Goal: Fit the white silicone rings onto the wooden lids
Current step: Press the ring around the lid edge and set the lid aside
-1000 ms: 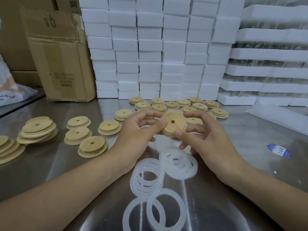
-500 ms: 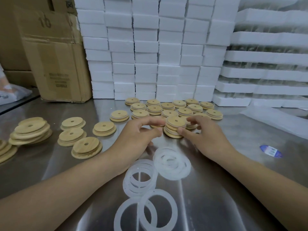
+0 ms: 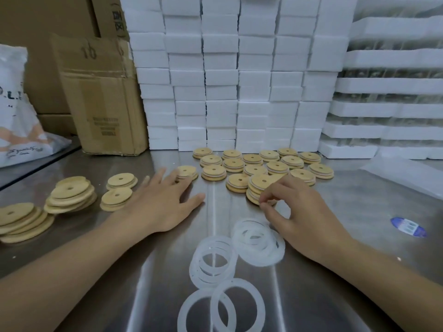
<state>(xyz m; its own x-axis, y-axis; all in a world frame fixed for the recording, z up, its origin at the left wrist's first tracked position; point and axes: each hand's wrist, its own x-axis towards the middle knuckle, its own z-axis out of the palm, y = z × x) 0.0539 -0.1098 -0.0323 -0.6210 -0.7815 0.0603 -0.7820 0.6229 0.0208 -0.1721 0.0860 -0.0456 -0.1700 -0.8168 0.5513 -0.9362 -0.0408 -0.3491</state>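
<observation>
1. Left hand (image 3: 158,202): fingers spread wide, holding nothing, tips by a lid (image 3: 188,172).
2. Right hand (image 3: 294,209): fingers curled, tips at the lid stack (image 3: 260,184) edge, can't tell if gripping.
3. Rings (image 3: 259,243) just behind right fingertips.

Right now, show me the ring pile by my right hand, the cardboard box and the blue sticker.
ring pile (image 3: 260,259), head view, on its near white edge.
cardboard box (image 3: 100,99), head view, on its front face.
blue sticker (image 3: 408,226), head view, at its middle.
</observation>
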